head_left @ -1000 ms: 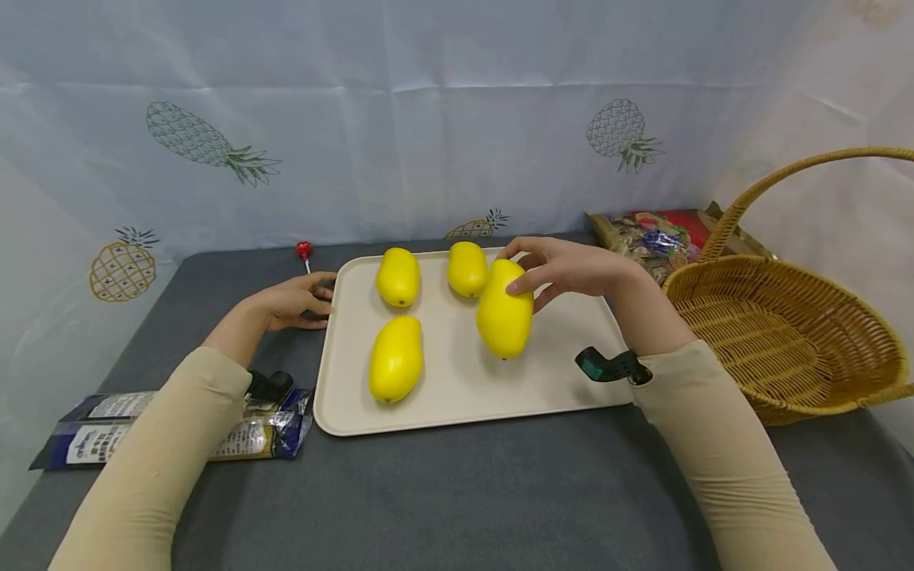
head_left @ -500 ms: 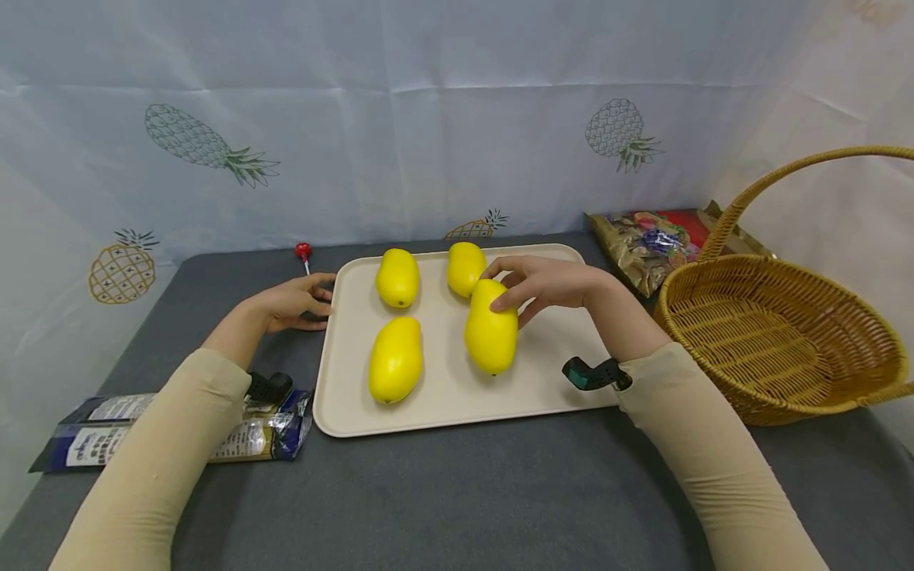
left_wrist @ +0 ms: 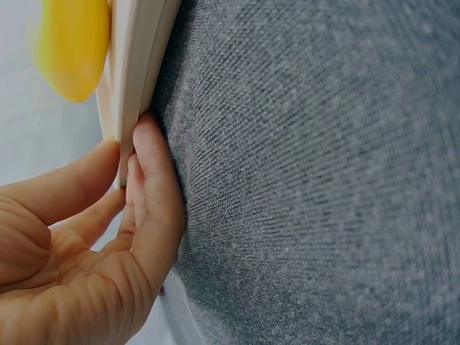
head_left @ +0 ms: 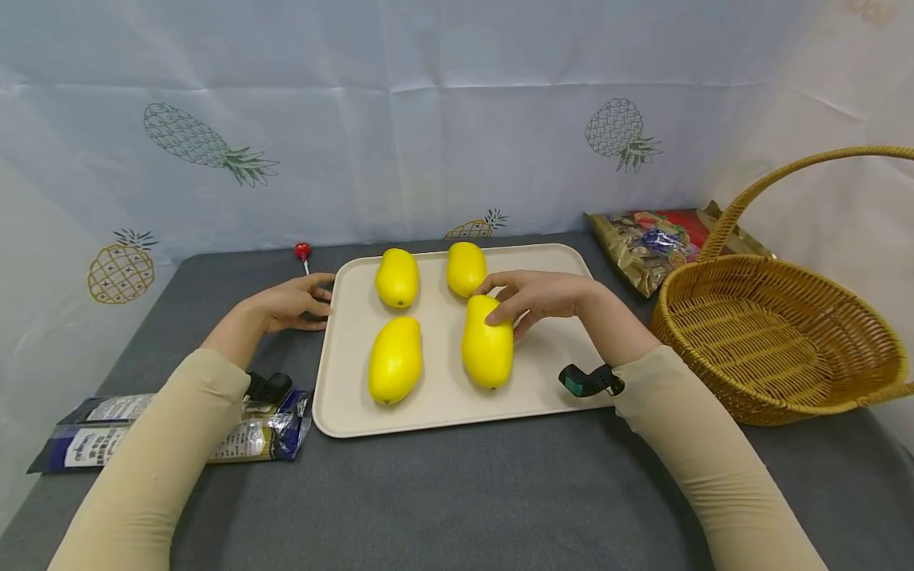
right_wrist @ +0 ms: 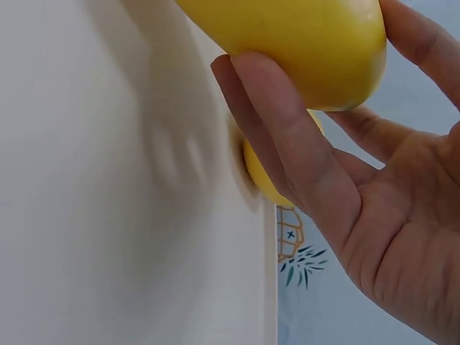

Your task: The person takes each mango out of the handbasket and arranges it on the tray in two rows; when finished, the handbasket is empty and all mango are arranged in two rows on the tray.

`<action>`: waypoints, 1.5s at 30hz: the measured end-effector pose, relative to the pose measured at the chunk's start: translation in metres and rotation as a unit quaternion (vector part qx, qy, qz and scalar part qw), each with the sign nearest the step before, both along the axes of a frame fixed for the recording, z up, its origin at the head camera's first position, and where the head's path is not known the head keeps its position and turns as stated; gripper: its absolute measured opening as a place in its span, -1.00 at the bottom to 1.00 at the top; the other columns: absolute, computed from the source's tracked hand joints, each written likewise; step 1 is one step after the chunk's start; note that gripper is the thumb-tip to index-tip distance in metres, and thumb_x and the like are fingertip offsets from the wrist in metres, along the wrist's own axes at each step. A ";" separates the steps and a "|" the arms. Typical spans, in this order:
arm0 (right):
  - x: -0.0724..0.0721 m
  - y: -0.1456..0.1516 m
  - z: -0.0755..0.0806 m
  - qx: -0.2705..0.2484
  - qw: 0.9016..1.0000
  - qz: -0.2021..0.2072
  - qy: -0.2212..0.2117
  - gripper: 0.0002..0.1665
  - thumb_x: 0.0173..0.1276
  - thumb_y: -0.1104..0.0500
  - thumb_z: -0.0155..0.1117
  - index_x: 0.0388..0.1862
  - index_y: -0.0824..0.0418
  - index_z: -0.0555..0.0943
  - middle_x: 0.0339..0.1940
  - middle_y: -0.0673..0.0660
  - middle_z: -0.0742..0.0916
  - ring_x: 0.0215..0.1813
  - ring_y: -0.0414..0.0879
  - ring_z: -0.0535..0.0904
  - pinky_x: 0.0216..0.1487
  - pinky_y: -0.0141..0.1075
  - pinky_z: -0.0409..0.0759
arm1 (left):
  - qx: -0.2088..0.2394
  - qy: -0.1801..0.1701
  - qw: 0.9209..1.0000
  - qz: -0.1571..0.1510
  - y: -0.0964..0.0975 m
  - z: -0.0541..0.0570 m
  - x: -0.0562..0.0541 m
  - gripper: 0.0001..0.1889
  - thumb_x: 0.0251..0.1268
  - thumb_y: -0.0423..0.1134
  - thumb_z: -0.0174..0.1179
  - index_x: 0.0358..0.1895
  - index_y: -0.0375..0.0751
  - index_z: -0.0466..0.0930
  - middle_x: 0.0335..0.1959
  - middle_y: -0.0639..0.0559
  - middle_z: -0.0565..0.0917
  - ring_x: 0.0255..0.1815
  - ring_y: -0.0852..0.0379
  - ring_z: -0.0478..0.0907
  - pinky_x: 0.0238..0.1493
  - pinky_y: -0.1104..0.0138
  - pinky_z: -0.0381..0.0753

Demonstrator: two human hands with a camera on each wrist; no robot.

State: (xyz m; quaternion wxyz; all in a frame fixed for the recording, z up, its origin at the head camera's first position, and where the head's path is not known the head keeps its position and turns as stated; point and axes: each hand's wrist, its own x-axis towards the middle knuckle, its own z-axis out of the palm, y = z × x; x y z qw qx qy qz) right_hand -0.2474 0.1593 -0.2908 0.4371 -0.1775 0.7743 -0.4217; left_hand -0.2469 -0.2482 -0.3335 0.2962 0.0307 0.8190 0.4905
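My right hand [head_left: 537,298] grips the narrow end of a yellow mango [head_left: 488,347], thumb on the near side and fingers round the far side. In the right wrist view the mango [right_wrist: 309,43] shows close over the tray, with a shadow on the tray surface. The cream tray [head_left: 443,406] bears three other mangoes: one at the back left [head_left: 397,277], one at the back middle [head_left: 466,270] and one at the front left [head_left: 396,360]. My left hand [head_left: 291,304] holds the tray's left edge; the left wrist view shows thumb and fingers pinching the rim [left_wrist: 136,79].
A wicker basket [head_left: 842,317] with a tall handle stands right of the tray. Behind it lies a gold and red packet [head_left: 646,242]. Two blue packets [head_left: 246,440] lie under my left forearm. A red lollipop [head_left: 303,252] is near the tray's back left corner.
My right hand has moved the mango left and toward me, lower over the tray. My left hand stays at the tray's edge.
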 end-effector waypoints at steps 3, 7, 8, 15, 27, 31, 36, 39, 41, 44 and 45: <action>0.000 0.000 -0.001 0.002 1.000 0.005 -0.005 -0.21 0.36 0.08 0.28 0.49 0.06 0.19 0.38 0.26 0.46 0.22 0.05 0.57 0.17 -0.10 0.69 | 0.001 0.001 1.000 -0.001 -0.001 0.000 0.000 -0.12 0.47 -0.38 0.05 0.63 -0.10 -0.36 0.34 -0.29 0.17 -0.03 0.20 0.50 0.01 0.34 0.67; 0.000 0.000 -0.003 0.004 1.000 0.014 -0.013 -0.20 0.39 0.07 0.26 0.52 0.10 0.16 0.39 0.28 0.44 0.21 0.03 0.57 0.18 -0.11 0.69 | 0.001 0.002 1.000 -0.003 -0.001 0.000 0.000 -0.12 0.48 -0.37 0.05 0.63 -0.10 -0.37 0.36 -0.30 0.16 -0.02 0.20 0.51 0.02 0.34 0.66; 0.001 -0.001 -0.003 0.005 1.000 0.018 -0.015 -0.20 0.39 0.06 0.26 0.52 0.11 0.16 0.39 0.29 0.44 0.21 0.03 0.57 0.19 -0.12 0.68 | 0.001 0.002 1.000 -0.004 -0.001 0.001 0.000 -0.12 0.48 -0.37 0.05 0.63 -0.10 -0.37 0.36 -0.31 0.16 -0.02 0.20 0.51 0.02 0.34 0.66; 0.000 -0.004 -0.005 0.015 0.999 0.021 -0.022 -0.21 0.40 0.08 0.24 0.53 0.10 0.17 0.37 0.28 0.45 0.19 0.03 0.58 0.17 -0.11 0.70 | -0.001 0.002 1.000 -0.002 0.000 0.001 0.001 -0.12 0.48 -0.37 0.05 0.63 -0.10 -0.37 0.37 -0.31 0.16 -0.03 0.19 0.51 0.02 0.35 0.67; 0.000 -0.006 -0.010 0.026 0.999 0.016 -0.026 -0.23 0.44 0.09 0.20 0.55 0.16 0.18 0.24 0.21 0.50 -0.02 -0.07 0.57 0.07 -0.22 0.73 | 0.000 0.005 1.000 -0.005 0.001 0.002 0.001 -0.12 0.48 -0.37 0.05 0.63 -0.10 -0.37 0.36 -0.31 0.16 -0.04 0.19 0.52 0.01 0.35 0.67; -0.001 -0.007 -0.012 0.024 0.999 0.009 -0.030 -0.27 0.46 0.12 0.18 0.54 0.16 0.21 0.17 0.18 0.53 -0.06 -0.10 0.57 0.04 -0.23 0.73 | 0.000 0.004 1.000 -0.003 0.001 0.002 0.001 -0.13 0.48 -0.38 0.05 0.63 -0.10 -0.36 0.36 -0.30 0.17 -0.03 0.19 0.51 0.01 0.35 0.67; -0.001 -0.008 -0.014 0.024 0.999 0.004 -0.025 -0.30 0.47 0.12 0.17 0.52 0.16 0.22 0.11 0.17 0.49 -0.12 -0.10 0.53 0.00 -0.25 0.74 | 0.003 0.003 1.000 -0.002 0.001 0.001 0.001 -0.13 0.48 -0.38 0.05 0.63 -0.10 -0.36 0.35 -0.31 0.17 -0.03 0.19 0.51 0.01 0.35 0.67; -0.001 -0.008 -0.014 0.024 1.000 0.004 -0.020 -0.32 0.47 0.12 0.16 0.51 0.16 0.23 0.07 0.16 0.48 -0.14 -0.10 0.51 -0.01 -0.26 0.74 | 0.003 0.002 1.000 0.000 0.002 0.001 0.001 -0.13 0.48 -0.39 0.04 0.63 -0.10 -0.35 0.36 -0.31 0.16 -0.03 0.19 0.51 0.01 0.36 0.66; -0.001 -0.008 -0.014 0.025 1.000 0.005 -0.017 -0.32 0.48 0.11 0.16 0.51 0.16 0.23 0.05 0.15 0.49 -0.15 -0.11 0.50 -0.01 -0.26 0.74 | 0.002 0.003 1.000 -0.001 0.002 0.001 0.002 -0.13 0.48 -0.39 0.05 0.63 -0.11 -0.36 0.35 -0.31 0.17 -0.03 0.19 0.51 0.01 0.36 0.67; -0.001 -0.009 -0.014 0.026 1.000 0.005 -0.015 -0.33 0.48 0.11 0.16 0.50 0.16 0.24 0.03 0.14 0.49 -0.15 -0.10 0.49 -0.01 -0.26 0.74 | 0.001 0.002 1.000 0.001 0.002 0.001 0.002 -0.13 0.48 -0.40 0.04 0.63 -0.11 -0.35 0.36 -0.31 0.16 -0.03 0.19 0.51 0.01 0.36 0.66; -0.001 -0.009 -0.014 0.027 1.000 0.005 -0.015 -0.33 0.48 0.10 0.15 0.50 0.16 0.24 0.03 0.14 0.48 -0.15 -0.10 0.48 -0.01 -0.26 0.74 | 0.001 0.003 1.000 0.000 0.002 0.002 0.002 -0.13 0.48 -0.39 0.04 0.63 -0.11 -0.36 0.36 -0.32 0.15 -0.03 0.19 0.51 0.01 0.36 0.67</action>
